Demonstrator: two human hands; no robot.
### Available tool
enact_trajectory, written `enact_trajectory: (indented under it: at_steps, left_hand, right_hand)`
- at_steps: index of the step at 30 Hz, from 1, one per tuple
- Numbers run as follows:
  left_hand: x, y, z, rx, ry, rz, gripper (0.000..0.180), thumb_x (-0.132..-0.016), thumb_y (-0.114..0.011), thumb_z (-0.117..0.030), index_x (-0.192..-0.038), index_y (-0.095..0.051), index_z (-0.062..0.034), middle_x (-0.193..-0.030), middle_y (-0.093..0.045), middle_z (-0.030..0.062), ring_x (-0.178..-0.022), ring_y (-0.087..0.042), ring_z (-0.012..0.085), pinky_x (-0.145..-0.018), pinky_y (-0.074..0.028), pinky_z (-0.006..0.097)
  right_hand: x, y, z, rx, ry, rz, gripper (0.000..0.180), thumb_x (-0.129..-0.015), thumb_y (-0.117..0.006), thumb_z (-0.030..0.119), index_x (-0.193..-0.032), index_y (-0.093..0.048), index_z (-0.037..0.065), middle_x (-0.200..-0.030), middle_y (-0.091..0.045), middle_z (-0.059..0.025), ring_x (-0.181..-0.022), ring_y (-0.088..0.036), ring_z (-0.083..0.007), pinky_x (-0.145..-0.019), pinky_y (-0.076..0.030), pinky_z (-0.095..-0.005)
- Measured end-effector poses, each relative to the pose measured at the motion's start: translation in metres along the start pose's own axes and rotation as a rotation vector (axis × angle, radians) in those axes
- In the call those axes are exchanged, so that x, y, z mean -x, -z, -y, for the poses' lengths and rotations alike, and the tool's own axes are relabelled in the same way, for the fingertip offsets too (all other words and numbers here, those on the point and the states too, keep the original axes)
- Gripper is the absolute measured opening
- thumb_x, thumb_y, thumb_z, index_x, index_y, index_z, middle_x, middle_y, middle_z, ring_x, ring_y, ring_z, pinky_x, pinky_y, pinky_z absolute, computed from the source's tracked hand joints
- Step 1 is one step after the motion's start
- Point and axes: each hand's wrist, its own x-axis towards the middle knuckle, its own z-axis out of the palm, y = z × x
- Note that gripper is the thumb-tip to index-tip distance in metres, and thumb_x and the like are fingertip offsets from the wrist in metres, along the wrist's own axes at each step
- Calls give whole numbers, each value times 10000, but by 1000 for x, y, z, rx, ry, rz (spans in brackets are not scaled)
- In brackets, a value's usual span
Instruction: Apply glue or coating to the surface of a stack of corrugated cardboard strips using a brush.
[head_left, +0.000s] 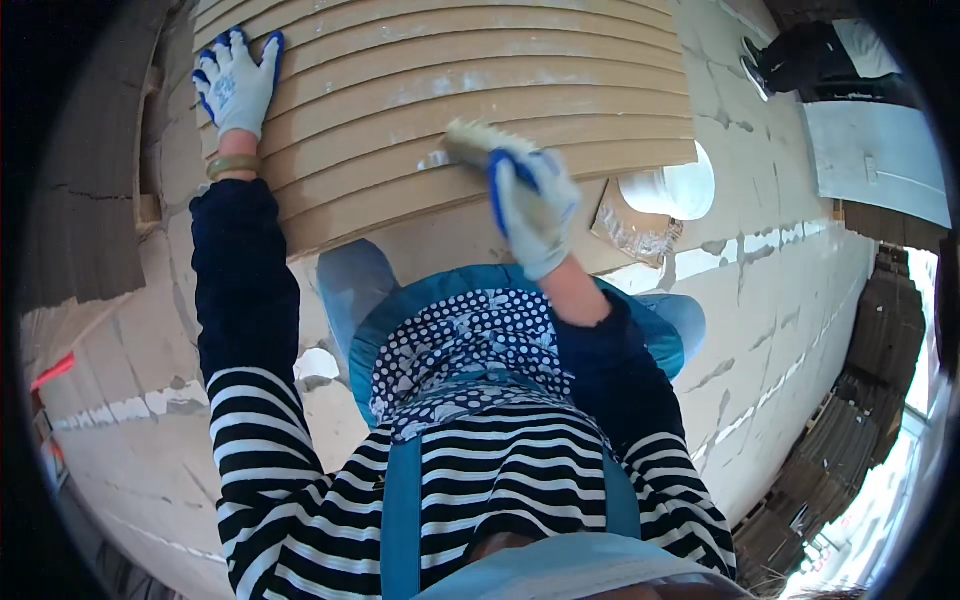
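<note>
Brown cardboard sheets (380, 95) lie in overlapping rows in front of me, their edges forming long strips with white smears. My left hand (238, 88), in a white glove with blue fingertips, lies flat with fingers spread on the left side of the sheets. In a matching glove, my right hand (538, 212) is closed around a brush (468, 148). Its pale bristles point up and left, over the nearer strips beside a wet white patch (433, 160). The glove hides the brush's handle.
A white bucket (692, 185) stands at the sheets' near right corner, beside a cardboard piece with clear plastic (638, 228). Cardboard is stacked at the left (85, 180) and far right (885, 320). Another person's dark-clothed legs (805, 60) show at upper right, near a pale panel (880, 155).
</note>
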Motion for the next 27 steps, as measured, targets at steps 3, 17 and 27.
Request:
enact_trajectory:
  at_steps: [3, 17, 27]
  left_hand:
    - [1, 3, -2, -9, 2, -4, 723, -836, -352, -618, -1317, -393, -80, -1336, -392, 184, -1256, -301, 388, -1043, -163, 513]
    - [0, 35, -12, -34, -16, 33, 631, -836, -419, -560, -1237, -475, -77, -1253, -467, 159, -1168, -388, 379, -986, -241, 536]
    - [-8, 56, -25, 232, 187, 36, 514, -809, -519, -342, -1203, -486, -14, -1250, -451, 211, -1177, -370, 396, -1027, -229, 496]
  right_hand:
    - [-4, -4, 11, -66, -13, 62, 65, -792, -616, 101, -830, -623, 48, -731, -572, -103, -601, -553, -237, -563, -454, -298]
    - [-4, -43, 28, -219, 101, 246, 180, -717, -657, 56, -893, -642, 96, -822, -619, -107, -750, -594, -294, -688, -482, -348]
    - [-147, -125, 14, 35, 370, 141, 131, -756, -682, 200, -748, -629, 80, -734, -618, -113, -595, -580, -264, -569, -457, -329]
